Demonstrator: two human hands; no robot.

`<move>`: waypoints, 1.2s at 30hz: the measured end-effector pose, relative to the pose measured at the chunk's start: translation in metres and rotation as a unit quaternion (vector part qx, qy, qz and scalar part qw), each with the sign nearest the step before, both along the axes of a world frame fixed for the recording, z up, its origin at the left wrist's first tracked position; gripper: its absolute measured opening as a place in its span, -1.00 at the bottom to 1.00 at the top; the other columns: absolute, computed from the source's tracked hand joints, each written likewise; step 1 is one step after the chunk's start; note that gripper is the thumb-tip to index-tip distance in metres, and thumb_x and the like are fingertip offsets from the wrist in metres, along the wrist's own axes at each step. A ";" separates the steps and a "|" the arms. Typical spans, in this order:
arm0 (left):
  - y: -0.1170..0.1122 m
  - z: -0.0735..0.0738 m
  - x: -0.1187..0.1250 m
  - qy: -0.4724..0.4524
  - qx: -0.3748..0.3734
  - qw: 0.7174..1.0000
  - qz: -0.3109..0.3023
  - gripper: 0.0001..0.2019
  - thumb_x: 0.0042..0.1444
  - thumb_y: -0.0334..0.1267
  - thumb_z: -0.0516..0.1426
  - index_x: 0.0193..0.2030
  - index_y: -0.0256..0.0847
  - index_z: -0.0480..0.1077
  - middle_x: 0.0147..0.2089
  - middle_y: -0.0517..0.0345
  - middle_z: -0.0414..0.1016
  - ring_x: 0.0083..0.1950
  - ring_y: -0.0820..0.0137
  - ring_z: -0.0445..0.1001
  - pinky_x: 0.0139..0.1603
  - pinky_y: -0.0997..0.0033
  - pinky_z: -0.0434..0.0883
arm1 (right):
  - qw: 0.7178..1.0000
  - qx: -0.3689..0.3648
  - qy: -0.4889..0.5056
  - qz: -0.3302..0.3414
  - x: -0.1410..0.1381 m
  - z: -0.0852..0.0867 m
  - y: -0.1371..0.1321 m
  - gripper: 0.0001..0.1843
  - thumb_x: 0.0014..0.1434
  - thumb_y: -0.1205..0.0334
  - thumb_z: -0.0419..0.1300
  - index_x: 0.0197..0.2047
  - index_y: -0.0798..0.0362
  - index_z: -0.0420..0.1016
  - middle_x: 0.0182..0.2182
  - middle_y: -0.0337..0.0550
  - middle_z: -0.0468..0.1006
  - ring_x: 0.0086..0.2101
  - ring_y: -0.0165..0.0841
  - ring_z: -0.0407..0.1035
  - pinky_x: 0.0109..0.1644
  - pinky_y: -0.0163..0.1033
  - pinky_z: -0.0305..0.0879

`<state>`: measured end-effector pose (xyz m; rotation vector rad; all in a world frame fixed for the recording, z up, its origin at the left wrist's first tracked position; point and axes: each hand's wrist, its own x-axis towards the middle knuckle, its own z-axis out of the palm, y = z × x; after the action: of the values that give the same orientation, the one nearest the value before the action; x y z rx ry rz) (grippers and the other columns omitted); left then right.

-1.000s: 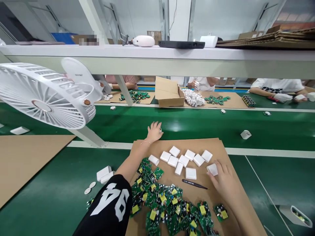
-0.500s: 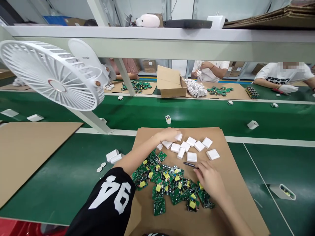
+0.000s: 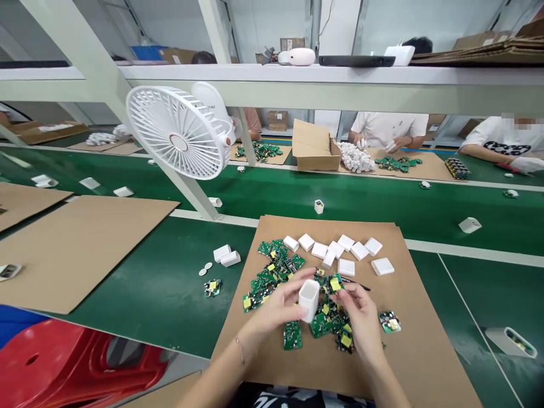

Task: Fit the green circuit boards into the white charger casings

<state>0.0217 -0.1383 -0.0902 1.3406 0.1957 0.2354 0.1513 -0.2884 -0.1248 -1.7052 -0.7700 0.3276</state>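
My left hand [image 3: 278,306] is closed around a white plastic charger housing [image 3: 309,300], its open end facing up. Just to the right, my right hand [image 3: 361,320] pinches a green circuit board [image 3: 335,283] with a yellow-wrapped part on it. The board is close to the housing but outside it. Below and left of my hands lies a heap of similar circuit boards [image 3: 272,277] on a brown cardboard sheet [image 3: 425,340]. More white housings [image 3: 346,267] lie along the sheet's far side. A thin black tool [image 3: 359,284], like tweezers, rests behind my right fingers.
A white fan [image 3: 178,139] is fixed to the frame at left. Beyond the sheet runs a green belt [image 3: 263,195] carrying scattered housings. Two housings [image 3: 229,256] and a loose board [image 3: 212,288] lie left. Co-workers sit across. A red stool [image 3: 42,357] stands lower left.
My left hand has come back from the far row with a white housing. My right hand has left the black tool and taken a circuit board. The view has turned left.
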 end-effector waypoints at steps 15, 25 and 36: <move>-0.018 0.017 -0.014 -0.043 -0.058 0.989 -0.129 -0.52 -0.28 0.05 0.34 -0.26 -0.25 0.51 -0.12 -0.02 0.41 -0.12 0.22 0.37 -0.15 0.38 0.33 | 0.975 0.145 0.105 0.129 -0.018 0.038 -0.012 -0.49 0.05 -0.25 0.27 -0.12 -0.04 0.61 -0.15 -0.02 0.65 -0.11 -0.14 0.54 -0.05 -0.09 0.50; -0.043 0.031 -0.008 -0.046 -0.072 0.992 -0.092 -0.56 -0.08 -0.13 0.31 -0.02 -0.18 0.48 0.10 -0.15 0.36 0.09 0.10 0.38 -0.10 0.26 0.46 | 0.948 0.265 0.121 -0.127 -0.024 0.040 -0.017 -0.69 0.14 0.00 0.30 -0.17 0.04 0.54 -0.25 -0.05 0.66 -0.23 -0.20 0.59 -0.18 -0.14 0.54; -0.049 0.003 0.007 -0.074 -0.419 0.903 -0.053 -0.62 0.07 0.09 0.16 -0.41 -0.20 0.21 -0.55 0.28 0.31 -0.71 0.61 0.15 -0.77 0.67 0.08 | 0.961 0.274 0.026 0.017 -0.034 0.047 -0.013 -0.63 0.14 -0.12 0.26 -0.15 -0.02 0.53 -0.22 -0.02 0.62 -0.24 -0.15 0.58 -0.21 -0.04 0.56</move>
<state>0.0286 -0.1873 -0.0874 0.4679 0.0761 0.1312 0.1171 -0.3010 -0.0777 -1.1583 -0.7663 0.1603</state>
